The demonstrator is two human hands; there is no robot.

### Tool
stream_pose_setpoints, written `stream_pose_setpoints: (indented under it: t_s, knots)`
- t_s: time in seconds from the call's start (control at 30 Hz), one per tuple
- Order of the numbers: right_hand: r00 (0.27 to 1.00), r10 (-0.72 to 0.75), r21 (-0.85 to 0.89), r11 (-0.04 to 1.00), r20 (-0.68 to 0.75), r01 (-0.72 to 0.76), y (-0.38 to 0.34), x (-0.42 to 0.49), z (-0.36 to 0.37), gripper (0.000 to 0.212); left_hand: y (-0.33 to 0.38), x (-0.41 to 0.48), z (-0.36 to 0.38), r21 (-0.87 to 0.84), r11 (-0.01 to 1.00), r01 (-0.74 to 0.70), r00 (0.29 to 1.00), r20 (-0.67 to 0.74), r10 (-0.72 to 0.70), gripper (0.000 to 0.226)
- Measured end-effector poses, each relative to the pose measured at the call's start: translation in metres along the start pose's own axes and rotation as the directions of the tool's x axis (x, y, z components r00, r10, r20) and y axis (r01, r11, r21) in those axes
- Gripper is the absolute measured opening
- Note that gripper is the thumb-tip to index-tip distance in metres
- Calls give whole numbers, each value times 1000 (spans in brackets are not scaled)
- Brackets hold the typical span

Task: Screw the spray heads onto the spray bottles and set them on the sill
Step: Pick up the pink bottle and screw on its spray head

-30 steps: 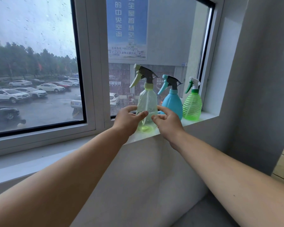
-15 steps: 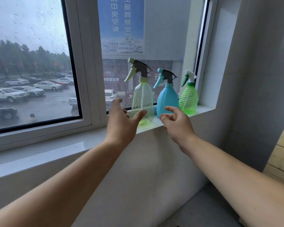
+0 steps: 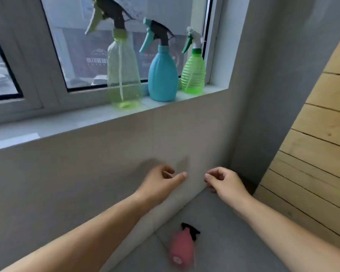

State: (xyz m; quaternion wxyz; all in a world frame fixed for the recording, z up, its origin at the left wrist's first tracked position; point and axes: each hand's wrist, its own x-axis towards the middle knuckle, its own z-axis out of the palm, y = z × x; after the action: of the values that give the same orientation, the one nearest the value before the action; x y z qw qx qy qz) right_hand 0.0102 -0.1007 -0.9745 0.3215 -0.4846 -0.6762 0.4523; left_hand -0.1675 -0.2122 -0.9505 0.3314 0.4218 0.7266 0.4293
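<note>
While three capped bottles (image 3: 123, 75) stand on the sill (image 3: 71, 122) above both hands | left hand (image 3: 159, 181), right hand (image 3: 225, 182) loosely curled, empty | pink bottle (image 3: 182, 250) lies on floor below them, apparently next.

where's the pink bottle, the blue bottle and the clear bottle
pink bottle (image 3: 182, 250): head view, middle of its body, lying on the floor
blue bottle (image 3: 163, 77): head view, middle of its body, on the sill
clear bottle (image 3: 124, 75): head view, middle of its body, on the sill
</note>
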Motion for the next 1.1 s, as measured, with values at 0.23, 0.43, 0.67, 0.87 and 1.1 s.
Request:
stream_pose_setpoints:
  t_s: [0.23,0.43,0.67,0.87,1.1]
  knots:
    - [981,189,-171,969,49,-179,115,22,12,9,-109,42,72,107,954,281,935,193,-297,50]
    - [920,365,-241,914,140,-326,218,41,39,23,-181,66,126,204,886,417,839,287,-462,38]
    - [856,484,-281,860,181,-426,307,66,82,46,-244,89,161,329,782,529,732,288,-617,86]
    - [835,514,-270,847,197,-458,329,86,107,59,-260,97,175,307,739,600,674,303,-674,94]
    - [844,512,-318,836,157,-448,347,94,125,61,-282,91,194,209,725,656,670,280,-687,79]
